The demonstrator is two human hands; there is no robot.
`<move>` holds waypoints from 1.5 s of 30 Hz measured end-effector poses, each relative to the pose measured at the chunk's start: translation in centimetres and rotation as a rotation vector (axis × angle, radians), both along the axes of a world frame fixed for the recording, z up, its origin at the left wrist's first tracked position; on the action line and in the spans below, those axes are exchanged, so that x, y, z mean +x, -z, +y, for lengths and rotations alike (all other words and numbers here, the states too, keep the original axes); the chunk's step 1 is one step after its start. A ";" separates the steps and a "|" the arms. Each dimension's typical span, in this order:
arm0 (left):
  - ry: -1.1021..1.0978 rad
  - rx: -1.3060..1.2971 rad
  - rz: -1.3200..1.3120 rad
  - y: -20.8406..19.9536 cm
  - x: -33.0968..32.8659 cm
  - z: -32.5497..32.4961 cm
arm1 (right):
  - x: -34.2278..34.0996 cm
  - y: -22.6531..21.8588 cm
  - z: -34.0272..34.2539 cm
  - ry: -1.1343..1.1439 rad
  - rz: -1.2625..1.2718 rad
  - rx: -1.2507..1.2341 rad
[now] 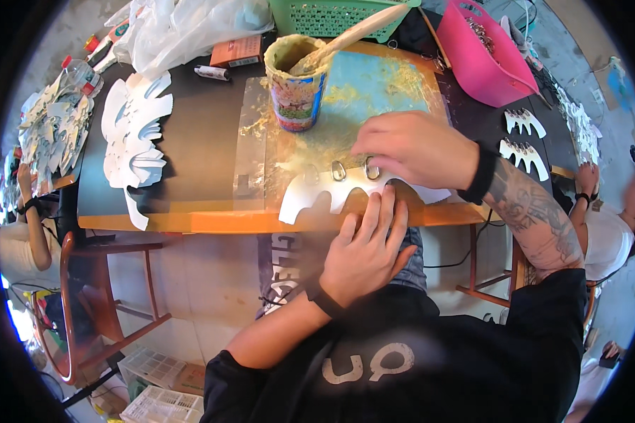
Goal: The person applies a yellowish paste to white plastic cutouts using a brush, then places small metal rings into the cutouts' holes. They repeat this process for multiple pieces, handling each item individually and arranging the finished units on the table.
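Observation:
A white scalloped strip (294, 200) lies along the front edge of the table, on the stained mat. Metal rings (339, 171) stand along its upper edge, and one ring (372, 168) is right by my right fingertips. My left hand (369, 247) lies flat with fingers stretched onto the strip's lower middle. Over the strip's right part, my right hand (420, 149) is bent down with fingers curled together; what they pinch is hidden. Behind the strip stands a glue-smeared tin (298, 102) with a wooden-handled brush (360, 32) leaning in it.
White cut pieces (135, 134) are stacked at left. Two finished-looking strips with rings (523, 156) lie at right, near a pink basket (483, 60) of metal parts. At the back are a green basket (331, 21), a plastic bag (190, 32) and an orange box (236, 52). Other people sit at both sides.

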State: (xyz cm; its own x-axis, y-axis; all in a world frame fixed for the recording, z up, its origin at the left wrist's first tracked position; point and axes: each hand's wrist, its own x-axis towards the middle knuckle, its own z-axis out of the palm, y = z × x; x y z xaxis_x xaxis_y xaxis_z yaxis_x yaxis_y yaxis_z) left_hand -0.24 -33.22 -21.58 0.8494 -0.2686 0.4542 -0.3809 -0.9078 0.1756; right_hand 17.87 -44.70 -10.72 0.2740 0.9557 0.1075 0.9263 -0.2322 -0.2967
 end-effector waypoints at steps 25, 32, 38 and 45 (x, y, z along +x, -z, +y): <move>-0.020 0.146 -0.114 0.4 1.2 0.1 | -4.1 -0.1 -3.4 0.072 -0.194 -0.195; -0.053 0.176 -0.089 0.7 1.1 -0.1 | -1.4 0.2 -3.8 0.228 0.012 0.019; -0.062 0.082 -0.061 -0.4 0.9 -0.4 | 1.4 -0.3 -3.9 0.622 0.007 -0.111; -0.015 0.034 0.090 -3.1 1.4 -0.8 | 2.2 2.0 -4.3 0.599 -0.020 -0.101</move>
State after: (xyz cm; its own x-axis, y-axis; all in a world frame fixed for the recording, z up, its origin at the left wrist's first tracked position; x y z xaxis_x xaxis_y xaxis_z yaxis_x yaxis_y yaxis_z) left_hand 1.11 -34.01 -18.47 0.8905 -0.2697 0.3664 -0.3515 -0.9192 0.1777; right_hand 20.04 -49.03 -12.73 0.7665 0.6413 0.0354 0.6308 -0.7412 -0.2296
